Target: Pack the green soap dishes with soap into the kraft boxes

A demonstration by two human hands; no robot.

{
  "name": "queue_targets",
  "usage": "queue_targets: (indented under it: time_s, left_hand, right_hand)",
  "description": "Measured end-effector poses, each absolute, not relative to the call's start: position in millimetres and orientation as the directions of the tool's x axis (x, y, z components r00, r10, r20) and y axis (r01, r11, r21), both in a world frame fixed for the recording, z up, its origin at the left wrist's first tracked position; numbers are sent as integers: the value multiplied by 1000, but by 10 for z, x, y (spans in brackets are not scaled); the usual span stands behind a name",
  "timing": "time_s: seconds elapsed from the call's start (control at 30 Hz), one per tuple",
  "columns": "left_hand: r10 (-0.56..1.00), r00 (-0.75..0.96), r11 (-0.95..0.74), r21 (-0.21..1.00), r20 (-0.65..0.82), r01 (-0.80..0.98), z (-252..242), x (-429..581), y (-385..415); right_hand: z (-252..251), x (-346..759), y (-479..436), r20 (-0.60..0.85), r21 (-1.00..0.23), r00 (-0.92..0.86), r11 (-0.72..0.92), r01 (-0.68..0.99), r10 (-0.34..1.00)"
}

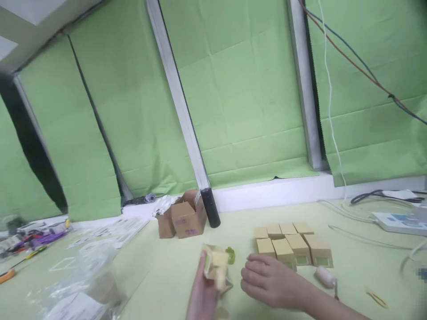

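Observation:
My left hand (203, 295) is closed around a small tan carton (216, 266) with a pale green panel, held up near the bottom middle of the view. A small green piece (230, 255) lies just behind it. My right hand (271, 280) rests palm down on the table beside the carton, fingers bent and pointing left, holding nothing that I can see. Right behind this hand stands a tight group of several small tan cartons (292, 246) in two rows.
Two open brown boxes (183, 218) and a black cylinder (211, 207) stand near the green wall. Clear plastic bags (83, 284) and papers lie at left, tools at far left. A small white roller (326, 277) lies right of my hand. Cables and a white power strip (396, 221) sit at right.

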State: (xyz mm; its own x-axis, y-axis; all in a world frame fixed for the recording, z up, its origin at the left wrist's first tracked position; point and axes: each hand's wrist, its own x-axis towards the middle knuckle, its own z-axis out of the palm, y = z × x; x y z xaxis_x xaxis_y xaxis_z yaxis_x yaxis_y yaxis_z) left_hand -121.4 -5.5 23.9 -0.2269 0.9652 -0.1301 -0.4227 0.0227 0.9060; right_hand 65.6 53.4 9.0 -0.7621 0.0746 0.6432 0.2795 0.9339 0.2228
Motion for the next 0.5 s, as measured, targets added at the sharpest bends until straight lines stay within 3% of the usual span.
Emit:
queue_targets:
  time_s: [0.07,0.13,0.23,0.33,0.43,0.5]
  left_hand:
    - [791,-608,91,996,-67,8,192,-1533,-56]
    - [685,-728,180,975,-27,134,123,-1812,-64]
    - [651,-758,267,922,43,282,23,-2097,-102]
    - [588,-796,342,847,144,406,-11,-2206,-100]
    - [521,-761,316,740,388,594,43,-2090,13]
    - [595,-608,173,655,526,736,109,-1857,126]
  right_hand:
    - [180,586,726,612,111,-742,899,423,274]
    - [298,570,1011,543,-4,-672,803,596,503]
    - [433,611,1455,364,-81,-620,686,723,695]
    - [463,655,1714,229,-109,-604,636,764,764]
    - [453,667,1753,200,-117,-602,629,769,773]
    - [473,679,1697,250,-116,-615,654,747,747]
